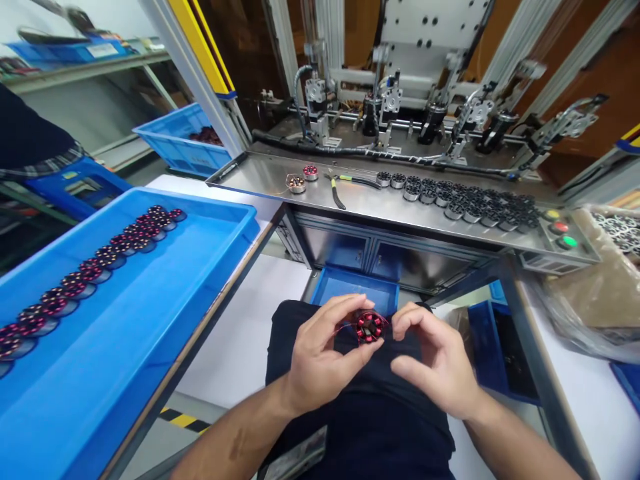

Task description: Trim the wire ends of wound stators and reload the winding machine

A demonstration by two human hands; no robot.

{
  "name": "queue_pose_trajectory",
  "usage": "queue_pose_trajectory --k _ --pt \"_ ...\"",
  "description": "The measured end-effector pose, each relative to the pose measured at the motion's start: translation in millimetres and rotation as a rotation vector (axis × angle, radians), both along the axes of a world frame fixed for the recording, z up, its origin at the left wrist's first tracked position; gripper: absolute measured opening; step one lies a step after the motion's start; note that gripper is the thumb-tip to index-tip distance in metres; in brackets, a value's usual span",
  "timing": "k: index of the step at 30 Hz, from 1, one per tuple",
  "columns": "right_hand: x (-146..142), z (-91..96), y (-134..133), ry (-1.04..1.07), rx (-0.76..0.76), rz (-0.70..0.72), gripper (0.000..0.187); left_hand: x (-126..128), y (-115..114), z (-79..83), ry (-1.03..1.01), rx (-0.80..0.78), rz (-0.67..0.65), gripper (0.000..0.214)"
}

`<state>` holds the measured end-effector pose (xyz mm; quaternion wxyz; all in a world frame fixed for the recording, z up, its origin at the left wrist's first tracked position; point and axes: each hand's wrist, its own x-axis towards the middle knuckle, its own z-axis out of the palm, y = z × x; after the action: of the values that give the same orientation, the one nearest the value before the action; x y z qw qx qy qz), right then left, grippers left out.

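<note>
Over my lap, both hands meet around a small round stator (371, 327) wound with red copper wire. My left hand (320, 357) pinches its left edge between thumb and fingertips, and a thin red wire trails off toward that hand. My right hand (434, 363) has its fingers curled and pinched against the stator's right side. On the steel shelf (280, 175) ahead lie two wound stators (302, 179), a pair of cutters (338, 190) with yellow-green handles, and a long cluster of several unwound dark stators (460, 200).
A large blue tray (125, 347) at my left carries a diagonal row of several wound stators (95, 270). A winding machine (415, 100) stands behind the shelf, with coloured buttons (561, 228) at its right end. Small blue bins (356, 287) sit under the shelf. Another person's sleeve (30, 143) shows far left.
</note>
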<state>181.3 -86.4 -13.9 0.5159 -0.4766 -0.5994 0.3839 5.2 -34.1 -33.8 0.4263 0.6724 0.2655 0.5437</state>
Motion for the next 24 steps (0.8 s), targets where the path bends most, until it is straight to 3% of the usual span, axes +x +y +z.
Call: queue_pose_trajectory --k 2,6,8,13,16,19,22,24 --pt "-5.2 -0.6 -1.4 0.005 0.047 -0.015 0.028 -2.1 -2.1 -2.5 0.062 0.078 0.024 0.071" --pt "-17.8 -5.1 -1.5 0.105 0.077 -0.058 0.012 -2.9 -3.3 -3.6 0.078 0.101 -0.001 0.071" --pt "-21.1 -8.6 -1.7 0.178 0.089 -0.094 0.012 -1.4 -2.1 -0.2 0.035 0.018 -0.036 0.065" --pt "-26.8 -17.5 -6.0 0.285 0.100 -0.176 0.012 5.0 4.3 11.6 -0.186 -0.379 -0.219 0.044" --pt "-31.1 -23.8 -9.0 0.320 0.105 -0.182 0.011 9.0 5.8 13.0 -0.248 -0.466 -0.275 0.044" --pt "-32.0 -29.1 -9.7 0.375 0.091 -0.184 0.011 11.1 2.9 10.6 -0.206 -0.332 -0.199 0.042" --pt "-28.8 -28.6 -7.6 0.384 0.109 -0.167 0.006 9.3 -1.5 7.1 -0.052 -0.045 -0.053 0.051" --pt "-26.6 -24.7 -5.5 0.355 0.124 -0.123 0.015 6.5 -3.6 4.9 0.038 0.110 -0.004 0.059"
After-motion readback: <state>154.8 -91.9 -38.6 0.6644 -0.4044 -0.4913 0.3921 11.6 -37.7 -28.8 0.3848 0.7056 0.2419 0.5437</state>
